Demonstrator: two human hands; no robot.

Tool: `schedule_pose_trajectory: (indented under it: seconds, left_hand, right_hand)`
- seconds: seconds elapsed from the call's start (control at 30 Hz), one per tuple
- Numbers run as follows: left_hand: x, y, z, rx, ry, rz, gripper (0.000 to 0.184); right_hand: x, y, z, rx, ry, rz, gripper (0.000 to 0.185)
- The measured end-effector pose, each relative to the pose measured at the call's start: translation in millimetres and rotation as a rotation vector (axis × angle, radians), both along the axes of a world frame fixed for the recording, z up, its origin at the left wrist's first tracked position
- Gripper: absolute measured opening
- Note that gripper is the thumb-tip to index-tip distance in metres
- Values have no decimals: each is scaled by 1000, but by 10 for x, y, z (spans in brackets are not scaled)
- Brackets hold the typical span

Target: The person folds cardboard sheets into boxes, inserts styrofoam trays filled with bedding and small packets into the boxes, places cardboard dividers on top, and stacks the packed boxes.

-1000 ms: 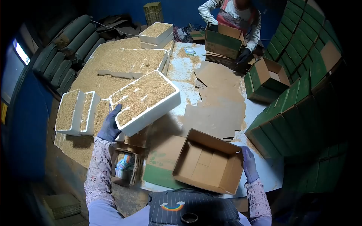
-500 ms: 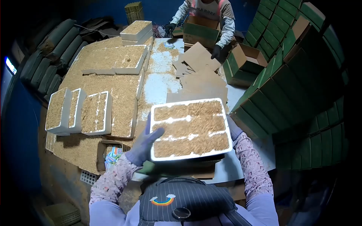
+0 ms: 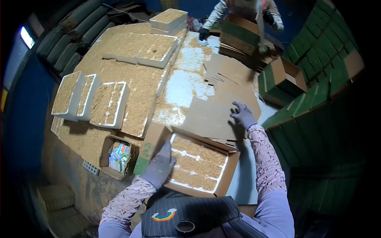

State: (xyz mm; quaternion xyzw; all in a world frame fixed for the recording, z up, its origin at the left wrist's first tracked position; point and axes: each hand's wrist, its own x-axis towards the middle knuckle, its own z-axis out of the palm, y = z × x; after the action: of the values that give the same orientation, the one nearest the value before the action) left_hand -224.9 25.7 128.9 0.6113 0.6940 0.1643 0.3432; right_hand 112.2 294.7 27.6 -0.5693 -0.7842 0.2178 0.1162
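A white foam tray [image 3: 198, 164] filled with brown, sawdust-like material in rows sits inside a cardboard box [image 3: 227, 174] in front of me. My left hand [image 3: 159, 166], in a greyish-purple glove, closes over the box's left edge, its thumb lying by the tray's rim. Part of that edge is hidden under the hand. An open green-marked flap [image 3: 149, 152] stands out on that side. My right hand [image 3: 243, 115], gloved alike, is held up empty with spread fingers over flat cardboard sheets [image 3: 206, 115].
More filled foam trays [image 3: 107, 105] stand on the covered surface at left. A small carton [image 3: 119, 156] of colourful packets is near its edge. Across the table, a person's dark-gloved hand [image 3: 204, 35] is beside a cardboard box [image 3: 240, 33]. Green boxes [image 3: 317, 51] are stacked at right.
The foam tray has gone from between both hands down into the cardboard box. My right hand has let go and risen forward. The view has shifted; the other person's hands have moved.
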Motion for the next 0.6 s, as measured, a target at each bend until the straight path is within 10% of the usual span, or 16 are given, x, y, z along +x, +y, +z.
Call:
schedule_pose_trajectory:
  seconds: [0.07,0.23,0.37,0.6]
  left_hand:
    - [49,-56,23,169,67,-68,54]
    - [-321,-348,457,539,38,113,30]
    - [-1546,-645,-299,238,205,606,24]
    - [-1940,-438,-1282,-57,476,473,37]
  right_hand:
    - [-77,149,-123,-3,-366,47,80]
    - [39,307,-133,26,-250,40,80]
    - [215,124,533,-140,-118,-66,32]
    - [132,-1150,1475,82,246,-198,25]
